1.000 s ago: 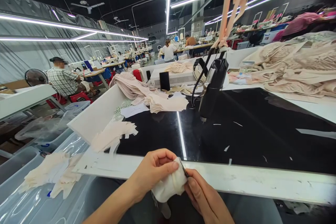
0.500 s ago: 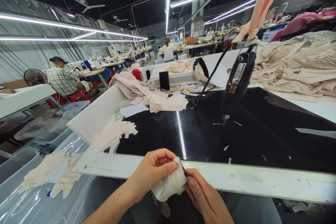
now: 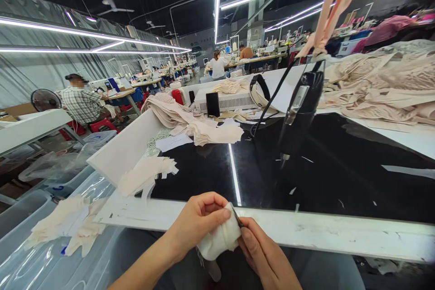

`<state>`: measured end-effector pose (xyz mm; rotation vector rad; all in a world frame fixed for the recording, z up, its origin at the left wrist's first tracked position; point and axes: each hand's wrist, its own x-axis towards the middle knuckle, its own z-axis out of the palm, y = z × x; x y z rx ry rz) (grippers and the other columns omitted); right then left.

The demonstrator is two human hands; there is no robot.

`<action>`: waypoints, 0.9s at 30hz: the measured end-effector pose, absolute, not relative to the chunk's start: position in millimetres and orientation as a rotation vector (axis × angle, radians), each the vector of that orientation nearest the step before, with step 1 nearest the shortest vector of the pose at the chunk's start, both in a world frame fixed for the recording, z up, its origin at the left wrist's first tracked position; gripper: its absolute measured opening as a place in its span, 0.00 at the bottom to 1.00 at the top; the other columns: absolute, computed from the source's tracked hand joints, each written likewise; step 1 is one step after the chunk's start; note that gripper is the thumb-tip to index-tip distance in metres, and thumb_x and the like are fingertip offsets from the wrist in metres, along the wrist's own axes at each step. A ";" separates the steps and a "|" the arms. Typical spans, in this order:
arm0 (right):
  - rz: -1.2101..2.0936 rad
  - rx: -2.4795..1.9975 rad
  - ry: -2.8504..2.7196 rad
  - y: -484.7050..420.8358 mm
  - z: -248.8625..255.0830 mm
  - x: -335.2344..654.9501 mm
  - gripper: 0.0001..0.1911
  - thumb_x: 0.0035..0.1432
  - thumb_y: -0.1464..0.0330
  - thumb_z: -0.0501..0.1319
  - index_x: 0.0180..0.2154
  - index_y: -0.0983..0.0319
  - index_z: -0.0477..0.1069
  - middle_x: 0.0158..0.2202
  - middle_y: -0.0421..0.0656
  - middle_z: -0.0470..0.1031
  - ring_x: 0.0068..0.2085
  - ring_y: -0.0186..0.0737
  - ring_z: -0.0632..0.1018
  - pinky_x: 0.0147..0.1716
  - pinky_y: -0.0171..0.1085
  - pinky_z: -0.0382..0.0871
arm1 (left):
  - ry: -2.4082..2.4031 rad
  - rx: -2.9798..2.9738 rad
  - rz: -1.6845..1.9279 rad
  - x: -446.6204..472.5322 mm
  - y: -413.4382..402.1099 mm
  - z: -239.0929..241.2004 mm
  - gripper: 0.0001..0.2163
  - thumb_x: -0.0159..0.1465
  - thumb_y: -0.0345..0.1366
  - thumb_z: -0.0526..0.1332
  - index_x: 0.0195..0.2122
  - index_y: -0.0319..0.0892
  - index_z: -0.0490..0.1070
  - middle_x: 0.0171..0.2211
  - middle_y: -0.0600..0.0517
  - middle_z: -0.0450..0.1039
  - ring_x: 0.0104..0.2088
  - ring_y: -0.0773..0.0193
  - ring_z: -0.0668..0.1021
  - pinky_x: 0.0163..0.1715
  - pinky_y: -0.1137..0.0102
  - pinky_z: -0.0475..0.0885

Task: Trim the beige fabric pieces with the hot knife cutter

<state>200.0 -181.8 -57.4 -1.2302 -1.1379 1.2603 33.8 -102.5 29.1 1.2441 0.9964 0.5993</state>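
My left hand is closed around a small bunched piece of white fabric, held low in front of the table's white front edge. My right hand pinches the same fabric at its upper right corner, where a thin dark tool tip shows between the fingers. Above the black tabletop a black handheld tool hangs from a beige strap, tilted, with its tip pointing down at the table.
Beige cut pieces lie in stacks on the table's left and in a clear bin beside it. A large beige fabric heap covers the right. A white box unit stands at the back. Other people sit at sewing tables beyond.
The hanging black tool swung to the right and has now drifted slightly back left. My hands hold the white fabric in nearly the same place.
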 end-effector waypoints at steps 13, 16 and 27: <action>1.241 -1.218 -1.136 -181.5 -58.1 197.7 0.33 0.72 0.36 0.53 0.47 0.55 0.80 0.33 0.41 0.78 0.35 0.42 0.76 0.38 0.36 0.74 | 0.996 1.275 0.583 34.8 -105.6 28.6 0.30 0.55 0.63 0.79 0.38 0.39 0.79 0.32 0.51 0.77 0.31 0.66 0.73 0.33 0.71 0.65; 1.246 -1.230 -1.152 -181.6 -57.1 198.2 0.34 0.72 0.36 0.52 0.47 0.56 0.80 0.33 0.41 0.76 0.35 0.42 0.75 0.37 0.36 0.73 | 0.999 1.276 0.579 34.9 -106.7 28.6 0.30 0.55 0.63 0.79 0.38 0.39 0.78 0.32 0.52 0.77 0.32 0.66 0.73 0.33 0.71 0.65; 1.246 -1.246 -1.107 -182.5 -61.0 196.9 0.33 0.71 0.36 0.53 0.43 0.56 0.79 0.30 0.40 0.73 0.32 0.41 0.72 0.34 0.36 0.73 | 0.998 1.275 0.566 36.1 -106.8 29.2 0.30 0.55 0.64 0.79 0.38 0.40 0.78 0.32 0.52 0.76 0.32 0.66 0.73 0.33 0.70 0.65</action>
